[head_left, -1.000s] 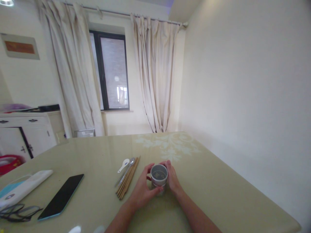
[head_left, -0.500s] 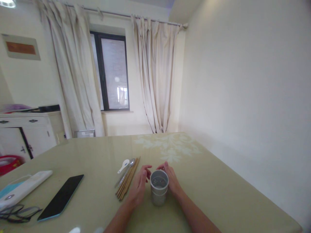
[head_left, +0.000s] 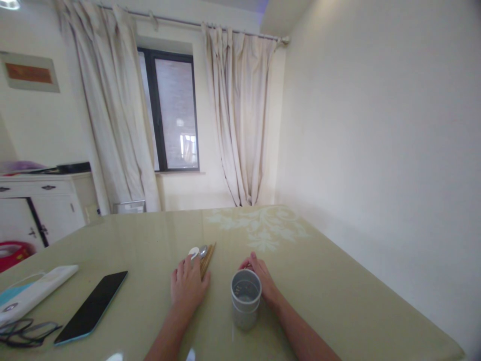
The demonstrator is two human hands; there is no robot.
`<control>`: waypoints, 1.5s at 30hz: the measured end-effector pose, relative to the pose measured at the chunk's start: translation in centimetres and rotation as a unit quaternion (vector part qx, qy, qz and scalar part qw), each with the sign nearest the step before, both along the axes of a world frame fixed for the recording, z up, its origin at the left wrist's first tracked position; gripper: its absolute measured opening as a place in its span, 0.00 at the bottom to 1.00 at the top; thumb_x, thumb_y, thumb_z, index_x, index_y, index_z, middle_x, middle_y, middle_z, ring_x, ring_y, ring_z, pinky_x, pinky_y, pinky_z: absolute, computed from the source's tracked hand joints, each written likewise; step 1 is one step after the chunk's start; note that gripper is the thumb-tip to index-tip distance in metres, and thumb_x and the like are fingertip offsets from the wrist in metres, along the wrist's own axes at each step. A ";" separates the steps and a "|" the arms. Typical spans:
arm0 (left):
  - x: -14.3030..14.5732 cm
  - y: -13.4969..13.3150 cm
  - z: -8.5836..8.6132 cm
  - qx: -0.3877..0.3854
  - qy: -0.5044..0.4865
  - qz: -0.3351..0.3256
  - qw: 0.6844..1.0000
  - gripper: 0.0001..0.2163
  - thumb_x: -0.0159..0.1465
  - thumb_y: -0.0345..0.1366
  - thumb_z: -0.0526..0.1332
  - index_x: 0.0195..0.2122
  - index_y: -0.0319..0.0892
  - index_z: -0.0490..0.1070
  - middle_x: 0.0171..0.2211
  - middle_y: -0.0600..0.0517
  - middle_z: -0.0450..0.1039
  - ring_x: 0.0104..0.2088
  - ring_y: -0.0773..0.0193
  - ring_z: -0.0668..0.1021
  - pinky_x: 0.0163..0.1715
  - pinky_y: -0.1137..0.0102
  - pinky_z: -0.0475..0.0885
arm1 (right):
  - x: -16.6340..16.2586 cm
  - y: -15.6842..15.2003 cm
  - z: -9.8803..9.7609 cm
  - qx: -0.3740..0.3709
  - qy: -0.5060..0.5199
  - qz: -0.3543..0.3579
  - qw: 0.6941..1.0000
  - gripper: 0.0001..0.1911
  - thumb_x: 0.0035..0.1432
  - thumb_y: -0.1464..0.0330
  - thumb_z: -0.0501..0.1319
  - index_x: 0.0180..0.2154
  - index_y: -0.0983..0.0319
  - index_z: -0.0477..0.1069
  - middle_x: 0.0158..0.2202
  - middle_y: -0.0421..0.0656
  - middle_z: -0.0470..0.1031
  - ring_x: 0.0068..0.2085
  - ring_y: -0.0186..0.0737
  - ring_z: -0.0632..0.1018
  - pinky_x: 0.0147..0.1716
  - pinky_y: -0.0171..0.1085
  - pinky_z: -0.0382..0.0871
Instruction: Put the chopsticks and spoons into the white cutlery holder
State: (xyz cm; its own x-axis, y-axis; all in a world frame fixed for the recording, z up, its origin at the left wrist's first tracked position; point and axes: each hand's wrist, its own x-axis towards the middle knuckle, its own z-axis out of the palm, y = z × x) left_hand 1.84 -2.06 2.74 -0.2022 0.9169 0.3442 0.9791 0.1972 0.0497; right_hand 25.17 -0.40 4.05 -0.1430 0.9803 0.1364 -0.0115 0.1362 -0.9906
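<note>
A grey metal cup stands on the table in front of me, open at the top, with small specks visible inside. My right hand is curled around its right and far side, fingertips partly hidden behind the rim. Farther left, my left hand lies palm down over a bundle of wooden chopsticks and spoons, fingers spread and thumb to the right. Beyond its fingertips show a white spoon and a metal spoon; their handles are covered by the hand.
On the table's left lie a black-screened phone, eyeglasses and a long white device beside something blue. The pale green table runs along a white wall at right. A white cabinet stands at the far left.
My left hand has moved left from beside the cup onto the chopsticks and spoons. The cup sits slightly nearer to me; my right hand stays beside it.
</note>
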 end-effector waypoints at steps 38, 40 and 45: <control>1.3 0.6 0.0 -0.014 -0.084 -0.170 0.982 0.13 0.69 0.30 0.54 0.48 0.44 0.77 0.54 0.44 0.77 0.57 0.53 0.75 0.59 0.61 0.67 | -0.5 0.4 -0.8 0.020 0.003 0.029 0.999 0.42 0.53 0.29 0.58 0.27 0.63 0.77 0.26 0.42 0.74 0.30 0.40 0.75 0.33 0.38 0.69; 1.4 0.7 -0.1 -0.012 -0.086 -0.173 0.981 0.13 0.69 0.30 0.54 0.47 0.43 0.77 0.53 0.44 0.77 0.57 0.54 0.75 0.58 0.62 0.67 | -0.6 0.7 -1.1 0.024 -0.005 0.045 0.999 0.42 0.53 0.29 0.58 0.27 0.64 0.76 0.25 0.42 0.73 0.29 0.39 0.73 0.31 0.37 0.67; 1.8 0.5 -0.2 -0.007 -0.084 -0.185 0.979 0.08 0.68 0.33 0.57 0.41 0.43 0.77 0.52 0.44 0.77 0.57 0.52 0.75 0.59 0.60 0.67 | -0.6 0.9 -1.6 0.028 -0.012 0.063 0.998 0.42 0.55 0.30 0.57 0.27 0.64 0.76 0.23 0.41 0.72 0.27 0.38 0.72 0.29 0.36 0.65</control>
State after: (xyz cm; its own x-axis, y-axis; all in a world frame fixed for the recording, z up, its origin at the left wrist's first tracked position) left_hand 3.61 -1.54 2.54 0.0921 0.9424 0.3215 0.9617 -0.1679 0.2165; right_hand 24.56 0.54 2.46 -0.2687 0.9453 0.1852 -0.0078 0.1901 -0.9817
